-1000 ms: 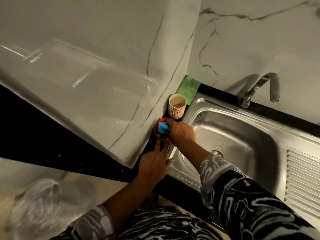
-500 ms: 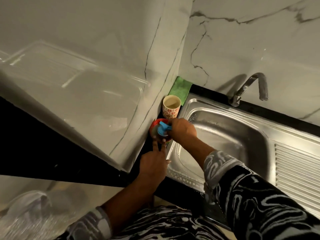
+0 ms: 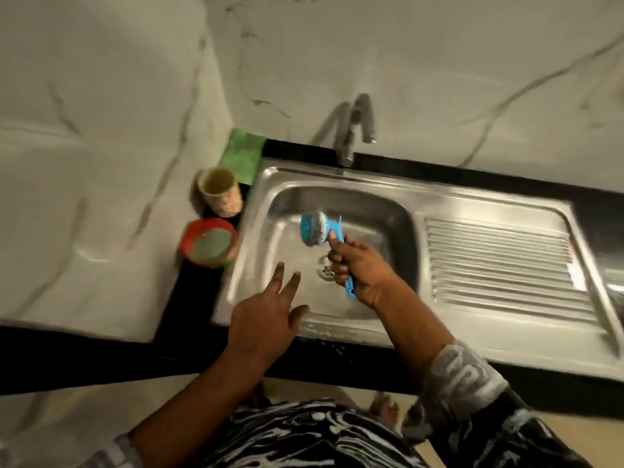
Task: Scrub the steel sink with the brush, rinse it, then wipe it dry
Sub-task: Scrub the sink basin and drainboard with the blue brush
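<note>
The right hand [image 3: 358,265] is clamped around the handle of the brush [image 3: 315,229]. Its long axis runs from 5 o'clock to 11 o'clock, so the bristle head lies at 11 o'clock from the hand, over the middle of the sink [image 3: 337,175]. The left hand [image 3: 266,319], at 7 o'clock from the brush, has its fingers spread apart and holds nothing, so I judge the scrubbing stroke belongs to the right hand.

cup [image 3: 221,194] and tub [image 3: 209,243] left of sink [image 3: 472,197]; cloth [image 3: 241,157] behind cup; tap [image 3: 354,136] behind sink
</note>
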